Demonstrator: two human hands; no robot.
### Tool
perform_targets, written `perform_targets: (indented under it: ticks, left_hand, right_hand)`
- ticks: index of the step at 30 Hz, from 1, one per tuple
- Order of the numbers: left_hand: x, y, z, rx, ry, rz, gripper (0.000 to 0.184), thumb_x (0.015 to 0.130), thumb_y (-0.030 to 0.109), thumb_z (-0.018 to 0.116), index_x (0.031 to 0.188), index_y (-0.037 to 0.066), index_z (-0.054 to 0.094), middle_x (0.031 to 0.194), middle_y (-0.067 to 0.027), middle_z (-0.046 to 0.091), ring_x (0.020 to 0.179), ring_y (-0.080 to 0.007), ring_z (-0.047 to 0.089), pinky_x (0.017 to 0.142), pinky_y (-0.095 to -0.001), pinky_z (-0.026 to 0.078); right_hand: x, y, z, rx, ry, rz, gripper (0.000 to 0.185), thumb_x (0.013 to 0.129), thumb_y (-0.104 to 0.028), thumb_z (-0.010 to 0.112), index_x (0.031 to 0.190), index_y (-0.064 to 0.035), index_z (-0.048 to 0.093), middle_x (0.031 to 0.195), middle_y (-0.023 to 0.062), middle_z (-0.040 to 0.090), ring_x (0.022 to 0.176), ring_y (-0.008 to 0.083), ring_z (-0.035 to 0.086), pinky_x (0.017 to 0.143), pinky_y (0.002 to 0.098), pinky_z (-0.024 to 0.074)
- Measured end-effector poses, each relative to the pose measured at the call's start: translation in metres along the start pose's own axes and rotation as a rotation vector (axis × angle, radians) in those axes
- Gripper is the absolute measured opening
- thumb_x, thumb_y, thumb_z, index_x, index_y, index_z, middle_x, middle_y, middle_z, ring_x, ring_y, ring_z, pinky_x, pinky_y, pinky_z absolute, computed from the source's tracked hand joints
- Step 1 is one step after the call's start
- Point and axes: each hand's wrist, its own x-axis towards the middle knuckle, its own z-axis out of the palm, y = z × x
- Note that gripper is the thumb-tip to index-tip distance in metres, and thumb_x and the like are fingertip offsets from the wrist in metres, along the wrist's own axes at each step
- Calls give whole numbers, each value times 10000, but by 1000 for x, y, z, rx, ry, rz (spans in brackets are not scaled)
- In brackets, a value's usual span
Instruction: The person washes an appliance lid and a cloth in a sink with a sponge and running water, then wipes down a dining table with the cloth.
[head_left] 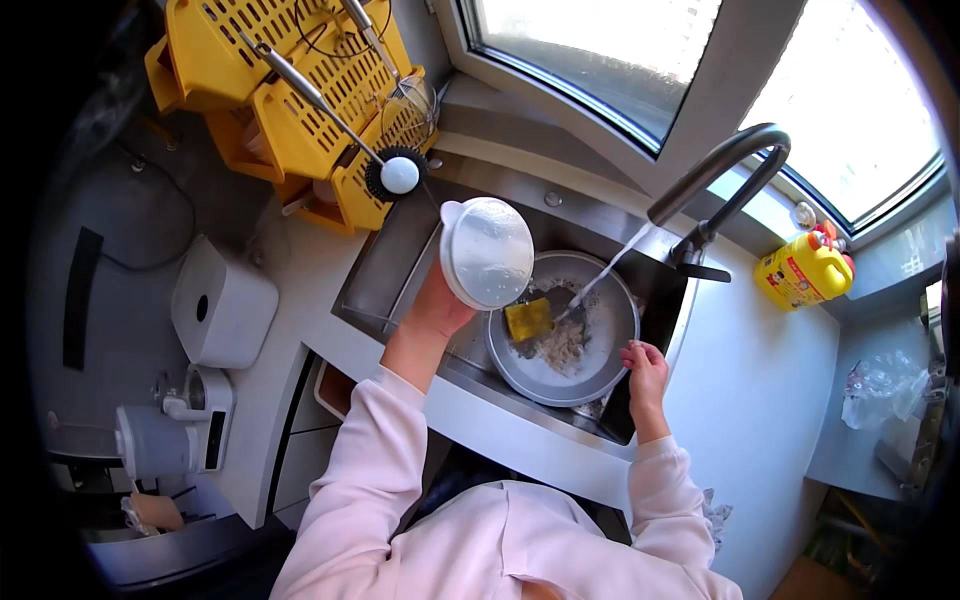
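Note:
My left hand [440,303] is closed on a wet white bowl [490,252] with a small tab on its rim, held up over the sink [400,215]. Below it, a round grey metal basin [567,391] sits in the sink, with cloudy water and pale scraps inside. A yellow sponge [529,320] lies at the basin's left side, partly beneath the bowl. Water runs from the dark faucet [715,180] into the basin. My right hand [648,368] is at the basin's right rim, its fingers curled together with nothing visible in them.
Yellow slotted racks [310,115] stand at the back left, with a long-handled brush [400,175] and a wire strainer [409,108] hanging there. A yellow jug [803,272] stands on the right counter. A white bin [222,303] and a white appliance [165,435] are at left.

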Motion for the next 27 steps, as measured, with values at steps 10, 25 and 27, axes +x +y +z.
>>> perform_targets:
  ticks: [10, 25, 27]
  left_hand:
    - [35, -132, -9, -438, 227, -504, 428, 892, 473, 435, 1110, 121, 546, 1068, -76, 597, 935, -224, 602, 669, -335, 545]
    - [58, -170, -3, -413, 597, -587, 275, 890, 397, 498, 970, 146, 575, 852, -15, 579, 710, -126, 510, 528, -249, 407]
    - [59, -172, -4, -409, 606, -594, 277, 890, 400, 495, 969, 147, 577, 863, -13, 585, 711, -126, 518, 529, -247, 411]
  right_hand:
    - [120, -87, -38, 234, 370, 64, 337, 895, -339, 529, 1017, -25, 527, 848, 72, 603, 643, 157, 628, 532, 250, 509]
    - [105, -66, -28, 256, 391, -74, 294, 924, -284, 490, 918, 3, 549, 793, 81, 619, 741, 143, 609, 643, 250, 498]
    - [103, -64, -27, 240, 372, -80, 294, 924, -283, 491, 922, 4, 554, 794, 83, 619, 730, 134, 604, 634, 246, 493]
